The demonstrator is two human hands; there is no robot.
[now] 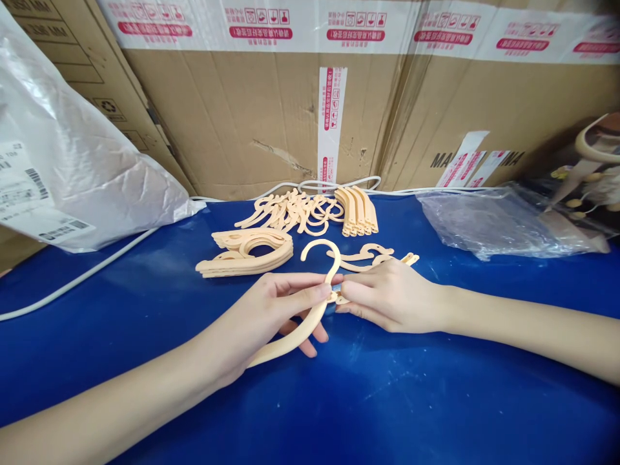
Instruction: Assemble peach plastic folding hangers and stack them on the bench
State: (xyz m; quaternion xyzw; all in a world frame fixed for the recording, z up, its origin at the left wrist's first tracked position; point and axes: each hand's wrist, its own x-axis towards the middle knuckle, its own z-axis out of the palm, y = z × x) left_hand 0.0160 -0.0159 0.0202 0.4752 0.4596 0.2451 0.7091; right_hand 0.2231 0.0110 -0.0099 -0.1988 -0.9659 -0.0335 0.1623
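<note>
My left hand (281, 303) is closed on a beige plastic folding hanger, gripping it where the curved hook (334, 258) meets one hanger arm (290, 342). The hook points up, and the arm slants down to the left under my palm. Close beside the joint, my right hand (392, 296) pinches another hanger arm (341, 299); only its holed end shows between the fingertips. The two pieces nearly meet, and whether they touch cannot be made out. Loose hanger parts (372, 250) lie just beyond my right hand, partly hidden by it.
On the blue table (387, 400), a stack of folded hangers (245, 255) lies behind my left hand. Farther back are a heap of hooks (290, 212) and a stack of arms (357, 212). Cardboard boxes (261, 116), a silver mailer bag (87, 155), clear plastic (504, 219) and a white cable (87, 274) surround them.
</note>
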